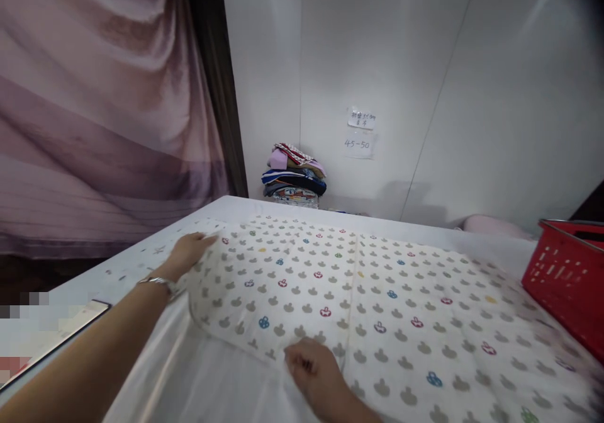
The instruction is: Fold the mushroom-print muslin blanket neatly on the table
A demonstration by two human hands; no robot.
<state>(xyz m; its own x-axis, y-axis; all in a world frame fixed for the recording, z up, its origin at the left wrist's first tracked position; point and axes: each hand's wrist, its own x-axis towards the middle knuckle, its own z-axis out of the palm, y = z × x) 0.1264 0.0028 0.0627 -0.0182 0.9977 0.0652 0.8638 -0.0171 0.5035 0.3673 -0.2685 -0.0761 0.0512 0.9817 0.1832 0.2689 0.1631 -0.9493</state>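
A white cloth (pixel 302 259) printed with grey apple shapes and scattered coloured ones lies spread over the table. At its left edge, my left hand (pixel 191 251) pinches the fabric, which bends up a little beneath the fingers; a silver bracelet is on that wrist. My right hand (pixel 311 369) is closed in a loose fist on the near edge, with the cloth's border at its fingers. Glossy white sheeting (pixel 212 372) shows below the near edge, between my arms.
A red plastic basket (pixel 561 272) stands at the right. Folded fabrics (pixel 295 174) are piled against the back wall, left of handwritten paper notes (pixel 360 135). A pink curtain (pixel 94 108) hangs at left. A dark-edged flat device (pixel 89 319), partly blurred out, lies at lower left.
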